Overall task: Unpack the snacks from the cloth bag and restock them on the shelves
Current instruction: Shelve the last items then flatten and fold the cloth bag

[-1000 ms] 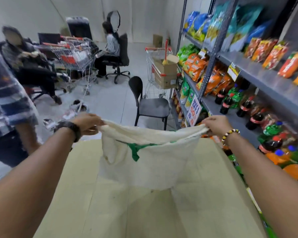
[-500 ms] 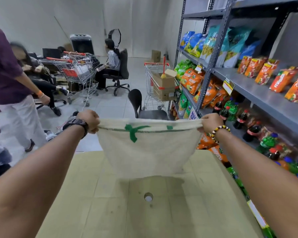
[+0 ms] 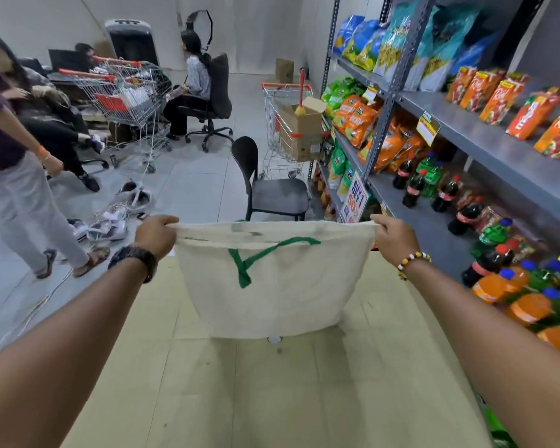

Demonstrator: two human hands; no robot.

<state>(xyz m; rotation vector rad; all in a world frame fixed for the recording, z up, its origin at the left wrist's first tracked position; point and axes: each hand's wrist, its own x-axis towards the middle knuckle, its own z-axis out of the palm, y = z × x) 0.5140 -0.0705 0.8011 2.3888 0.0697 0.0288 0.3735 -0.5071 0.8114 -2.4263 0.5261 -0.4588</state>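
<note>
A cream cloth bag (image 3: 272, 292) with green handles hangs flat and limp above a tan table (image 3: 272, 392). My left hand (image 3: 156, 236) grips its top left corner and my right hand (image 3: 393, 236) grips its top right corner, so the top edge is stretched taut between them. Nothing bulges inside the bag. On my right the grey shelves (image 3: 485, 147) carry snack packets (image 3: 356, 119), blue and teal bags up top, and soda bottles lower down.
A black chair (image 3: 272, 189) stands just beyond the table. Behind it a trolley (image 3: 288, 130) holds a cardboard box. A person (image 3: 17, 176) walks at the left; others sit near more trolleys (image 3: 126, 95). Cables and shoes litter the floor.
Both hands have lifted the bag higher and pulled its top edge out straight. The person on the left has stepped further into the room.
</note>
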